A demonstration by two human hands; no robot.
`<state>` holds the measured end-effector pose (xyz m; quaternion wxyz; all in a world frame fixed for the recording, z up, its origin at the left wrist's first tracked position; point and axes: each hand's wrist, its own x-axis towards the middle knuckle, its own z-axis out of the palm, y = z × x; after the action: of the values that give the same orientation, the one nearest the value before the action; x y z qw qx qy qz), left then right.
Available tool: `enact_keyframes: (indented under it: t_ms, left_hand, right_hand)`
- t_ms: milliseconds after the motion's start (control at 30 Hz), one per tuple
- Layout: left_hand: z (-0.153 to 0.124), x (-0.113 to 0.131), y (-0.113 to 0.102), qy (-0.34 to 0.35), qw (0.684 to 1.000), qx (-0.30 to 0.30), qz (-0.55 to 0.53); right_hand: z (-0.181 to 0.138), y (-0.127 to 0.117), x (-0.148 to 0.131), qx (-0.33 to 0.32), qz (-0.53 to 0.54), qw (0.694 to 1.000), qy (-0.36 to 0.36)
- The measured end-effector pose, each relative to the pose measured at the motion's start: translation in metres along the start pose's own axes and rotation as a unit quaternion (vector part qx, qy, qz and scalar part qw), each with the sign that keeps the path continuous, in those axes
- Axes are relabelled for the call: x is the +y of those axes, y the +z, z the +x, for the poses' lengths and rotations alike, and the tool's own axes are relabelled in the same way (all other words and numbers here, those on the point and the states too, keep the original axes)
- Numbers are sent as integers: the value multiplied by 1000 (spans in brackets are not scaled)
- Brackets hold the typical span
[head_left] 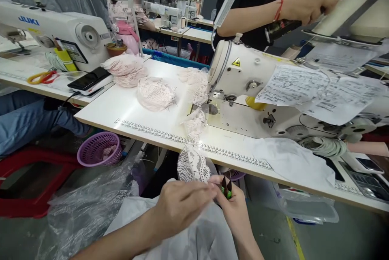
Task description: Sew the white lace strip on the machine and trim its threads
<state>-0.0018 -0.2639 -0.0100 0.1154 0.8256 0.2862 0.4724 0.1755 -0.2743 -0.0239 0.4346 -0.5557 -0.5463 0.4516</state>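
My left hand [182, 205] is closed, pinching the lower end of a white lace strip [194, 163] that hangs from the sewing table's front edge. My right hand [234, 207] grips small green-handled thread snips [226, 189], their dark blades pointing up beside the lace. Both hands meet over white fabric [200, 235] on my lap. The lace chain runs up over the table to the needle area of the white sewing machine [243, 69].
Piles of pink lace pieces [154, 94] lie on the white table [127, 110]. Papers [319, 90] cover the machine arm. A person in black stands behind it, hand [313, 3] on a thread cone. A purple basket [99, 148] and plastic bag [88, 211] sit left.
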Motion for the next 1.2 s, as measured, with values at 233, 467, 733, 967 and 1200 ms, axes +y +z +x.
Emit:
enact_keyframes:
  t_ms: [233, 467, 733, 967, 1200]
  left_hand:
    - [50, -11, -21, -154, 939, -265, -154]
    - [53, 2, -32, -283, 875, -302, -250]
    - [38, -13, -29, -409, 821, -241, -316]
    - [31, -33, -17, -421, 810, -209, -351]
    - [31, -33, -23, -439, 815, -168, -338]
  right_hand:
    - [-11, -28, -34, -124, -34, 991, -39]
    - [-12, -48, -43, -37, -12, 999, -36]
    - [4, -22, -30, 46, 53, 998, -3]
    - [18, -14, -25, 45, 133, 990, 0]
    - [18, -12, -25, 53, 131, 990, 2]
